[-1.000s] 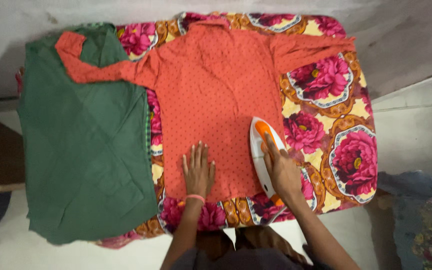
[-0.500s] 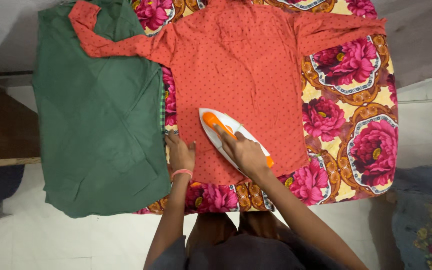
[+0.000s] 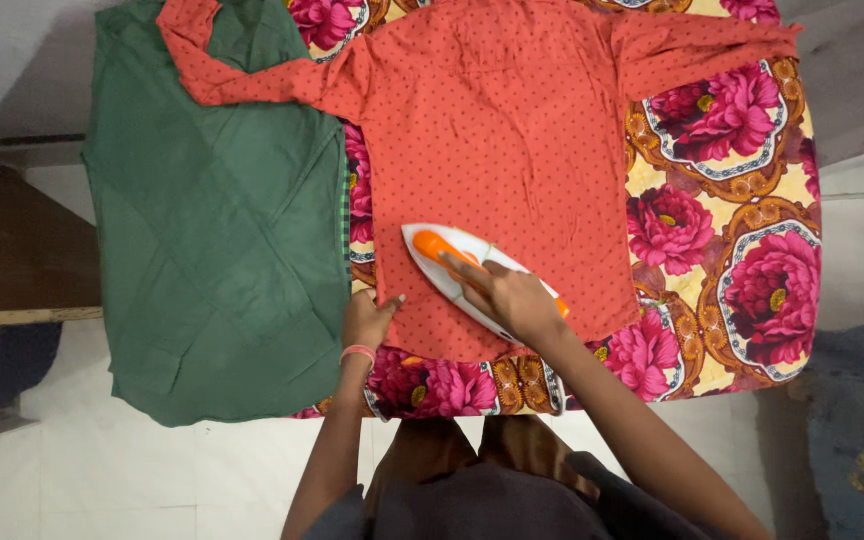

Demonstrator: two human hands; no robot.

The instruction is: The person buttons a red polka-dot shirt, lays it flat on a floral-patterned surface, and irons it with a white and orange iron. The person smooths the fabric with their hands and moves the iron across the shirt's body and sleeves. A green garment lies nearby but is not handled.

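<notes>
Your right hand (image 3: 512, 297) has its grip wrapped around the orange handle of the white iron (image 3: 472, 275); the iron lies flat on the lower left part of the orange-red dotted shirt (image 3: 512, 150), its pointed tip aimed toward the far left; your fingers cover the middle of the handle, so only its far end shows. Your left hand (image 3: 367, 320) rests at the shirt's near left corner, fingers bent and the thumb on the fabric, pressing or pinching the edge; whether that grip is shut on the cloth you cannot tell from here; a pink band (image 3: 357, 352) circles that wrist.

The shirt lies spread over a flowered cloth (image 3: 742, 290) with big pink blooms and yellow-brown borders, which covers the surface; one sleeve runs out to the far left and crosses onto a green garment (image 3: 212, 270); the other sleeve lies toward the far right. The green garment sits flat to the left of the shirt, touching it along the side, and it hangs past the flowered cloth's left edge; it shows diagonal creases.

A dark wooden piece of furniture (image 3: 12, 250) stands at the left; the pale floor (image 3: 132, 480) shows at the near side; a patterned rug (image 3: 862, 430) lies at the near right.
</notes>
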